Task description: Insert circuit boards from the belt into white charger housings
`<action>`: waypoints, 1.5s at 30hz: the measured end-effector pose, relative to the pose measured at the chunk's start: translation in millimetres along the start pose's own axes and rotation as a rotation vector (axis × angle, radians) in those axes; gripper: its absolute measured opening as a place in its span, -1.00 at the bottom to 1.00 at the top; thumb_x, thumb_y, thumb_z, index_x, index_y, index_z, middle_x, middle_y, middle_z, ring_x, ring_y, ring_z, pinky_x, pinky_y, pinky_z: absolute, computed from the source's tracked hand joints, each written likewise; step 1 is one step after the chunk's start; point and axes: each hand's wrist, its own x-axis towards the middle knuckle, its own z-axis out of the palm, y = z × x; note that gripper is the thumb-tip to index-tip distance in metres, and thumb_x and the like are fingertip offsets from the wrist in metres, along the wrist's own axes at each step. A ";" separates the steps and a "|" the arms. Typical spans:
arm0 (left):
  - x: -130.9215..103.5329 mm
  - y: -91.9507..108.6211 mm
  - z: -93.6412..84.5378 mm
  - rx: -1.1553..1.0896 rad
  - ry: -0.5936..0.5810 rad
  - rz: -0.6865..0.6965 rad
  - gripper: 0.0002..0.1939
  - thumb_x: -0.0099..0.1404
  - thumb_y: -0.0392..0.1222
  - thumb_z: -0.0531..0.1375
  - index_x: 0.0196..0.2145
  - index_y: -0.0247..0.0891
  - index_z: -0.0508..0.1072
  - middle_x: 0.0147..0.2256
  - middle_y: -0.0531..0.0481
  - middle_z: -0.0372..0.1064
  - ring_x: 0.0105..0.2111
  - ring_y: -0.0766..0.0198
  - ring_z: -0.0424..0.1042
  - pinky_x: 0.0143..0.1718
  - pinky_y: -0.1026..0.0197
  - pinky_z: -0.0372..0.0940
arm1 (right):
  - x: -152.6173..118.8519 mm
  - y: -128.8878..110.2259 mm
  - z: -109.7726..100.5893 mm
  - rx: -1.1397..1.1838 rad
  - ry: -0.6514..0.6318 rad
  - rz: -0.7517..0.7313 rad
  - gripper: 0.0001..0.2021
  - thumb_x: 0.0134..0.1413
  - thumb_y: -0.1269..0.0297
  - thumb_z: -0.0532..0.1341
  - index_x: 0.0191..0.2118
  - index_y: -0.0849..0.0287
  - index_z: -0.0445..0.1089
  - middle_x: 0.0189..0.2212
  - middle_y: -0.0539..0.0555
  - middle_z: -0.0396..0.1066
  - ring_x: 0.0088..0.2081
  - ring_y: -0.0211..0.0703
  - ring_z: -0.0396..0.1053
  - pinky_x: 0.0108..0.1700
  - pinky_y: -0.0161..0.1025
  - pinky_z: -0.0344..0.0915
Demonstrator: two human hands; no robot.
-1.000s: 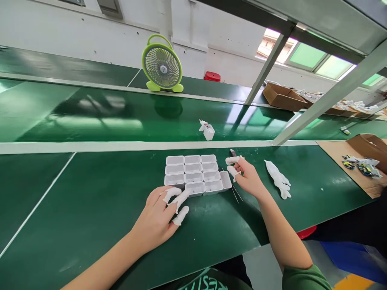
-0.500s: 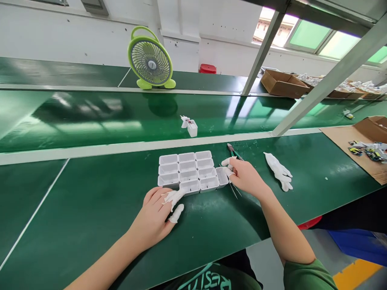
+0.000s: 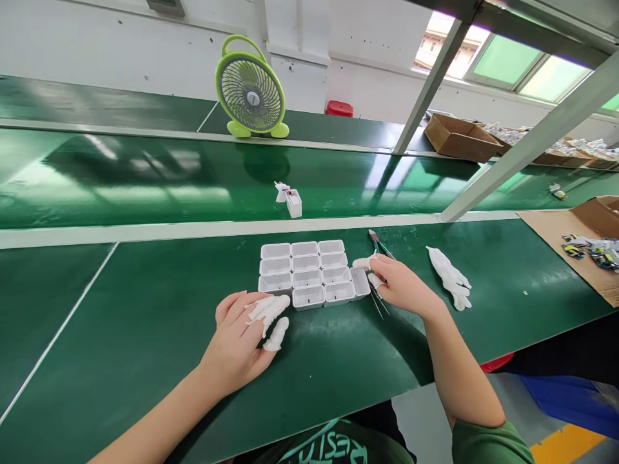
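Several small white plastic boxes (image 3: 308,298) stand in a tight block on the green bench. One more white box (image 3: 360,283) is turned crosswise at the block's right end. My left hand (image 3: 244,335), with white coverings on its fingers and thumb, is open just left of the block's near corner, thumb and forefinger apart. At the right-hand box, my right hand (image 3: 399,283) has its covered thumb and forefinger spread beside the rim; its other fingers are hidden. Metal tweezers (image 3: 379,303) stick out beneath this hand, and green-handled pliers (image 3: 374,240) lie just behind it.
A white glove (image 3: 449,277) lies to the right. Beyond it, cardboard (image 3: 556,238) holds small electronic parts (image 3: 594,250). On the green conveyor belt (image 3: 184,187) sits a white box with wired parts (image 3: 294,203). A green fan (image 3: 251,93) and a slanting metal post (image 3: 527,142) stand behind.
My left hand has drawn away leftward from the boxes. My right thumb and forefinger have spread further apart. The box on the belt has travelled left, and the view has shifted slightly.
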 end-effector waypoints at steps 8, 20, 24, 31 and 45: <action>0.4 -1.3 -0.2 0.022 0.007 0.045 -0.67 0.32 -0.40 0.18 0.03 -0.24 0.40 -0.25 -0.13 0.58 -0.18 0.00 0.53 -0.01 -0.09 0.25 | -2.0 4.5 -5.2 0.066 -0.103 -0.044 -0.75 -0.12 0.64 0.04 -0.42 0.12 0.26 -0.28 0.04 0.27 -0.26 -0.14 0.29 -0.24 -0.22 0.26; 1.2 6.0 -5.8 -0.137 -0.001 0.195 -0.83 0.32 -0.41 0.20 -0.14 -0.30 0.41 -0.30 -0.16 0.55 -0.23 0.07 0.48 -0.06 -0.04 0.31 | -12.5 -20.2 -15.2 0.557 -0.272 -0.608 -0.77 0.04 0.62 0.16 -0.27 0.14 0.41 -0.10 0.14 0.33 -0.09 -0.15 0.32 -0.07 -0.22 0.32; -2.2 11.8 -5.1 -0.289 -0.175 0.352 -0.79 0.49 -0.13 0.05 -0.17 -0.27 0.42 -0.21 -0.23 0.51 -0.11 0.03 0.45 0.01 -0.07 0.34 | -13.1 -46.0 21.1 0.494 -0.371 -0.636 -0.78 -0.04 0.63 0.17 -0.35 0.14 0.36 -0.24 0.08 0.22 -0.21 -0.18 0.24 -0.18 -0.27 0.30; -2.9 12.4 -1.8 -0.348 -0.280 0.317 -0.77 0.46 -0.10 0.08 -0.12 -0.30 0.43 -0.17 -0.24 0.42 -0.15 0.06 0.36 -0.08 0.00 0.38 | -13.7 -60.8 53.8 0.487 -0.201 -0.570 -0.77 -0.02 0.64 0.15 -0.49 0.15 0.21 -0.30 0.04 0.06 -0.25 -0.19 0.12 -0.25 -0.27 0.23; 5.6 8.2 -8.3 -0.119 -0.247 0.353 -0.61 0.48 -0.22 -0.02 -0.54 -0.21 0.27 -0.53 0.02 0.17 -0.55 0.25 0.05 -0.51 0.20 0.03 | -8.2 -61.3 46.3 0.627 0.002 -0.518 -0.76 0.31 0.49 0.12 -0.14 0.09 0.51 -0.16 0.15 0.38 -0.09 -0.16 0.37 -0.07 -0.18 0.38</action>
